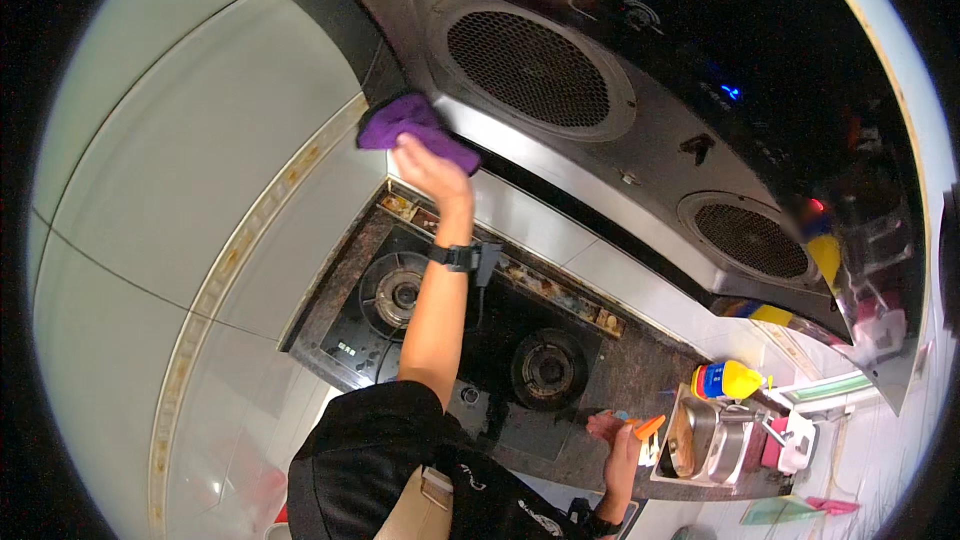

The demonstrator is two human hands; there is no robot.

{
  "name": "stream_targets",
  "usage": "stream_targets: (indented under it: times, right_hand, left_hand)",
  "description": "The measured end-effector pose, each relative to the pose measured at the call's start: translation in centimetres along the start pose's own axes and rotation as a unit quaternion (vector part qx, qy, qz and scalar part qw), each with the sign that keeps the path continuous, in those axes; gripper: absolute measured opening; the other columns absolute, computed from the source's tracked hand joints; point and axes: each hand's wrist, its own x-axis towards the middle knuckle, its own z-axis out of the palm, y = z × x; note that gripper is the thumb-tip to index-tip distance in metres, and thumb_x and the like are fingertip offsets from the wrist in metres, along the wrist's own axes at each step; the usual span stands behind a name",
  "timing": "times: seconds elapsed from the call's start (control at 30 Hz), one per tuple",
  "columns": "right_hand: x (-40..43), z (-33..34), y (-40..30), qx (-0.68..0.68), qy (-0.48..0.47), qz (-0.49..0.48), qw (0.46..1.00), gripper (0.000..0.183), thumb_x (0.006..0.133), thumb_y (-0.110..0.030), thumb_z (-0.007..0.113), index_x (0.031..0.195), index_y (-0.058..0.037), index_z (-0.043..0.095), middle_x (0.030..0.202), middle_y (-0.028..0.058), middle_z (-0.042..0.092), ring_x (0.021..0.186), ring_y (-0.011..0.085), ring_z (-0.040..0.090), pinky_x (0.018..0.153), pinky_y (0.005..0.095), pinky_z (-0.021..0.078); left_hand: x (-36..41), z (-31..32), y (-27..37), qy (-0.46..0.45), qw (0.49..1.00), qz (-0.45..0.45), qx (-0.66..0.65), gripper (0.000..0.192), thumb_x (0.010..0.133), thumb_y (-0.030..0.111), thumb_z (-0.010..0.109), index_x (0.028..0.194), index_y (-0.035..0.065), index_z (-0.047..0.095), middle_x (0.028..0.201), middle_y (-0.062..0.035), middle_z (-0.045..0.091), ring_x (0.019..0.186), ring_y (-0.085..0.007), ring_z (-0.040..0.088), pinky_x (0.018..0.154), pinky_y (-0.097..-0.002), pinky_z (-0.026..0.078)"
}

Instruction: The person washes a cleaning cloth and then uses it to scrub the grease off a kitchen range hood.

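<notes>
My left hand (431, 169) is raised above the hob and grips a purple cloth (409, 124). The cloth lies against the lower left end of the range hood (495, 135), close to the tiled wall corner. A dark strap with a device sits on that wrist. My right hand (619, 439) is low, near the front edge of the dark stone counter (615, 375), beside an orange object (649, 427); whether it holds that object I cannot tell. Below my left arm is the black gas hob (495, 345) with two round burners.
A yellow bottle (739, 380) with a blue and red label stands behind the steel sink (726, 450). A brown object lies in the sink. A pink and white container (793, 444) is at its far side. The hood overhangs the hob, with two round mesh grilles (529, 67).
</notes>
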Motion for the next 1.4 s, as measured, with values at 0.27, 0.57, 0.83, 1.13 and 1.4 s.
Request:
stream_targets:
  times: [0.27,0.57,0.83,1.13,1.4]
  right_hand:
    - [-0.2,0.0,-0.6,-0.075,-0.006,-0.005,0.997,0.065,0.106,-0.047,0.031,0.106,0.0106,0.062,0.100,0.0201,0.069,0.090,0.0267,0.069,0.084,0.0367,0.0539]
    - [0.7,0.5,-1.3,-0.049,-0.005,-0.001,0.999,0.066,0.106,-0.046,0.029,0.105,0.0089,0.065,0.101,0.0172,0.070,0.093,0.0244,0.068,0.086,0.0349,0.0525]
    - [-1.8,-0.9,-1.0,-0.115,0.031,-0.014,0.993,0.064,0.107,-0.041,0.028,0.099,0.0077,0.069,0.097,0.0142,0.071,0.092,0.0213,0.067,0.085,0.0340,0.0501]
    - [-7.1,-5.9,1.1,-0.051,0.120,0.031,0.991,0.063,0.108,-0.039,0.028,0.102,0.0115,0.064,0.096,0.0177,0.071,0.084,0.0237,0.069,0.079,0.0334,0.0526]
    - [-7.3,-5.8,1.1,-0.058,0.087,0.017,0.994,0.067,0.106,-0.047,0.029,0.107,0.0117,0.062,0.097,0.0207,0.070,0.086,0.0254,0.070,0.078,0.0340,0.0544]
  left_hand:
    - [-0.4,1.5,-8.4,-0.190,0.969,0.050,0.148,0.048,0.104,0.021,0.036,0.135,-0.0154,0.037,0.150,-0.0343,0.027,0.142,-0.0458,0.019,0.119,-0.0496,0.009]
    - [-13.6,3.6,-6.2,-0.140,0.976,-0.045,0.160,0.052,0.106,0.027,0.033,0.131,-0.0186,0.036,0.141,-0.0390,0.032,0.130,-0.0503,0.030,0.112,-0.0526,0.017]
    - [-25.7,3.8,-5.6,-0.193,0.959,-0.140,0.155,0.056,0.107,0.030,0.031,0.138,-0.0161,0.032,0.148,-0.0375,0.024,0.137,-0.0504,0.022,0.116,-0.0533,0.013]
    - [-34.0,6.5,-2.7,-0.074,0.920,-0.382,0.054,0.077,0.105,0.048,0.023,0.149,-0.0141,0.009,0.158,-0.0330,0.001,0.148,-0.0418,0.002,0.121,-0.0455,0.000]
    - [-31.9,5.0,-3.8,-0.027,0.861,-0.508,-0.004,0.074,0.105,0.047,0.028,0.148,-0.0121,0.018,0.156,-0.0325,0.017,0.145,-0.0380,0.024,0.119,-0.0395,0.019]
